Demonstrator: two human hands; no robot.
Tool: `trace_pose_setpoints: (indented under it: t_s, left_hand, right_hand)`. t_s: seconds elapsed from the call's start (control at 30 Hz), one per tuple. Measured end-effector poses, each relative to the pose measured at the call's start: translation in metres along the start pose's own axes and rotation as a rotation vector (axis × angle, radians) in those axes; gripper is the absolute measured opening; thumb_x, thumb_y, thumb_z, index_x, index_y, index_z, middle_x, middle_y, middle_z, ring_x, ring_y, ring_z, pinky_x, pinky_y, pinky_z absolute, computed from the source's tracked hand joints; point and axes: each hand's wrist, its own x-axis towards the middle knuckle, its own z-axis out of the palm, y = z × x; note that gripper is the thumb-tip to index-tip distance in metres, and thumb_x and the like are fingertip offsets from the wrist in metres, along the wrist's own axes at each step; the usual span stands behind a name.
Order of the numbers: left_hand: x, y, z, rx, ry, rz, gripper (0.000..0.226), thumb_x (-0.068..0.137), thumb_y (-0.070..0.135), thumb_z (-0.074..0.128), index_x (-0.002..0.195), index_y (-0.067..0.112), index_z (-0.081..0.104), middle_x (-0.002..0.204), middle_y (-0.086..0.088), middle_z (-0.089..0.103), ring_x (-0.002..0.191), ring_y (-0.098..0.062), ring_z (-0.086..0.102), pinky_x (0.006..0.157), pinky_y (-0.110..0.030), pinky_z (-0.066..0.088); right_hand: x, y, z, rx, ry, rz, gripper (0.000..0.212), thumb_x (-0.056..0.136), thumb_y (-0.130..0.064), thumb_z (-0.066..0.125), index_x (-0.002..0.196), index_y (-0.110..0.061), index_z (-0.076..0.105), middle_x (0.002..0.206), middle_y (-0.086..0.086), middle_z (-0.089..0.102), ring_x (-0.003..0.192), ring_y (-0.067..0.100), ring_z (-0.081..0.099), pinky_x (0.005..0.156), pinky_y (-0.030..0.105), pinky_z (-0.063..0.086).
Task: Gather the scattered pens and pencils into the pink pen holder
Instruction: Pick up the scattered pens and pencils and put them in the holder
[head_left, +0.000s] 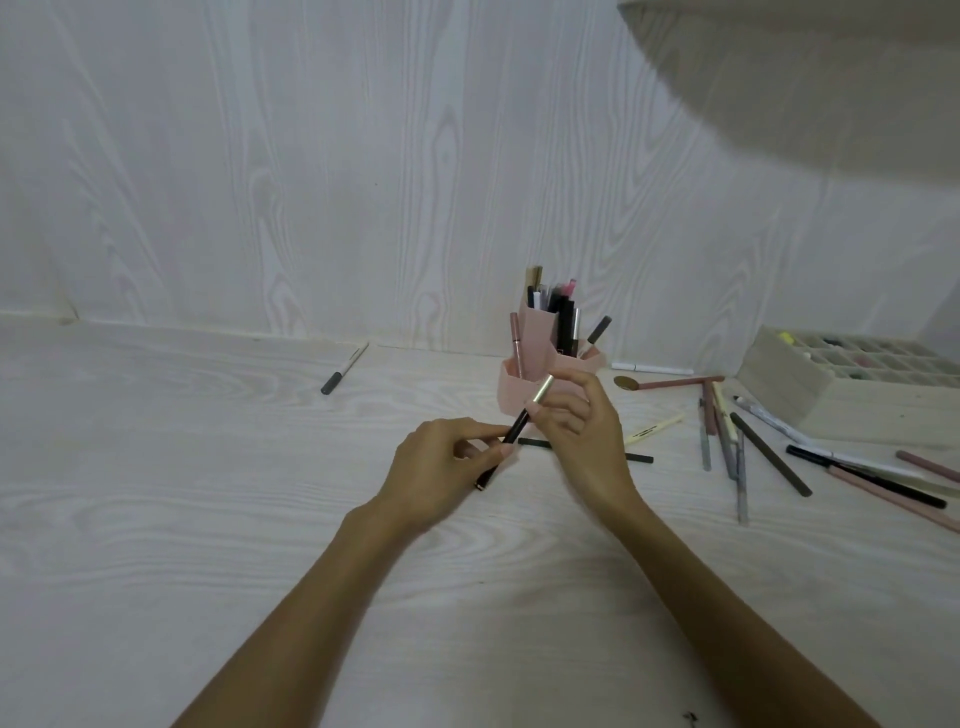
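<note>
Centre of frame, above pale wood-grain table: left hand and right hand both clamped on one black pen with silver cap. Left fingers closed round dark lower barrel, right fingertips pinched at junction of barrel and silver cap. Pen tilted, cap end up and to the right, lifted clear of table.

Just behind hands, centre-right: pink pen holder, upright, close to wall, already stocked with several pens standing in its taller rear compartment; one pink pen leaning in lower front section. Silver cap overlaps holder's front wall in view; contact cannot be told.

Under right hand: thin black pencil flat on table, partly hidden by wrist. Just right of it, cream pencil.

Right of frame: loose scatter of pens and pencils, pink, grey, black, cream, some crossing. Beyond them, at right edge, wooden divided tray.

Upper left of centre, well apart from the rest: grey-capped white marker near wall. White pen lying right of holder.
</note>
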Motion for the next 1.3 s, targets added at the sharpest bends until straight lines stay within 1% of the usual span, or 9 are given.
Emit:
trace_pose_setpoints:
  t_s: [0.1, 0.2, 0.3, 0.4, 0.63, 0.8, 0.97, 1.2, 1.3]
  left_hand:
    - [0.004, -0.005, -0.003, 0.132, 0.142, -0.013, 0.034, 0.077, 0.069, 0.052, 0.106, 0.053, 0.061, 0.094, 0.038, 0.061, 0.088, 0.017, 0.053, 0.074, -0.015, 0.038]
    - [0.019, -0.029, -0.032, 0.349, 0.518, -0.193, 0.028, 0.086, 0.040, 0.059, 0.111, 0.027, 0.064, 0.115, 0.010, 0.063, 0.111, -0.013, 0.053, 0.084, -0.032, 0.044]
    - [0.034, -0.055, -0.064, 0.510, 0.474, -0.527, 0.048, 0.088, 0.028, 0.055, 0.130, 0.004, 0.048, 0.136, -0.016, 0.047, 0.127, -0.034, 0.037, 0.102, -0.043, 0.033]
    - [0.044, -0.071, -0.077, 0.588, 0.406, -0.648, 0.050, 0.090, 0.039, 0.052, 0.121, 0.000, 0.055, 0.127, -0.022, 0.052, 0.122, -0.038, 0.040, 0.101, -0.043, 0.030]
    - [0.046, -0.067, -0.072, 0.467, 0.549, -0.563, 0.023, 0.090, 0.033, 0.057, 0.097, 0.016, 0.071, 0.102, -0.013, 0.067, 0.107, -0.034, 0.053, 0.088, -0.041, 0.040]
    - [0.057, -0.007, -0.085, -0.063, 0.674, -0.183, 0.025, 0.087, 0.036, 0.065, 0.103, 0.017, 0.070, 0.101, 0.005, 0.069, 0.093, -0.015, 0.065, 0.080, -0.027, 0.047]
    - [0.081, 0.069, -0.062, -0.167, 0.589, 0.137, 0.021, 0.082, 0.036, 0.070, 0.101, 0.027, 0.068, 0.088, 0.013, 0.071, 0.083, 0.000, 0.068, 0.078, -0.013, 0.052]
    - [0.090, 0.061, 0.001, -0.084, 0.567, 0.035, 0.019, 0.082, 0.039, 0.069, 0.092, 0.039, 0.053, 0.083, 0.016, 0.069, 0.070, 0.014, 0.061, 0.064, -0.011, 0.041]
    - [0.090, 0.043, 0.015, 0.028, 0.509, -0.029, 0.012, 0.085, 0.041, 0.066, 0.093, 0.035, 0.057, 0.092, 0.010, 0.072, 0.078, -0.002, 0.066, 0.064, -0.021, 0.041]
  right_hand:
    - [-0.002, 0.005, -0.010, 0.020, 0.036, 0.025, 0.037, 0.083, -0.012, 0.068, 0.113, -0.025, 0.051, 0.101, -0.001, 0.065, 0.083, 0.002, 0.064, 0.074, 0.015, 0.052]
    - [-0.001, 0.013, -0.031, -0.024, 0.110, 0.048, 0.037, 0.085, -0.014, 0.066, 0.114, -0.029, 0.049, 0.093, -0.007, 0.065, 0.080, -0.006, 0.063, 0.071, 0.012, 0.050]
    - [0.000, 0.023, -0.049, -0.056, 0.236, 0.091, 0.035, 0.085, -0.019, 0.067, 0.114, -0.030, 0.051, 0.089, -0.011, 0.064, 0.086, -0.001, 0.062, 0.078, 0.018, 0.047]
    - [0.003, 0.030, -0.054, -0.045, 0.286, 0.167, 0.034, 0.085, -0.021, 0.067, 0.115, -0.026, 0.051, 0.088, -0.003, 0.066, 0.089, 0.017, 0.065, 0.085, 0.031, 0.051]
    - [0.005, 0.034, -0.056, -0.028, 0.311, 0.233, 0.032, 0.086, -0.019, 0.066, 0.113, -0.021, 0.049, 0.093, 0.006, 0.066, 0.093, 0.025, 0.066, 0.090, 0.036, 0.051]
    - [0.004, 0.032, -0.056, -0.022, 0.307, 0.216, 0.034, 0.086, -0.018, 0.065, 0.117, -0.017, 0.050, 0.097, 0.011, 0.067, 0.091, 0.025, 0.065, 0.085, 0.033, 0.051]
    - [0.003, 0.031, -0.055, -0.036, 0.309, 0.205, 0.035, 0.086, -0.017, 0.065, 0.118, -0.016, 0.051, 0.096, 0.010, 0.067, 0.085, 0.017, 0.063, 0.071, 0.018, 0.047]
    - [0.003, 0.033, -0.055, -0.070, 0.316, 0.204, 0.035, 0.086, -0.018, 0.065, 0.118, -0.017, 0.050, 0.092, 0.005, 0.066, 0.078, 0.009, 0.059, 0.062, 0.008, 0.040]
    - [0.005, 0.034, -0.055, -0.082, 0.318, 0.204, 0.035, 0.086, -0.019, 0.066, 0.118, -0.018, 0.050, 0.087, 0.000, 0.063, 0.076, 0.007, 0.058, 0.067, 0.014, 0.042]
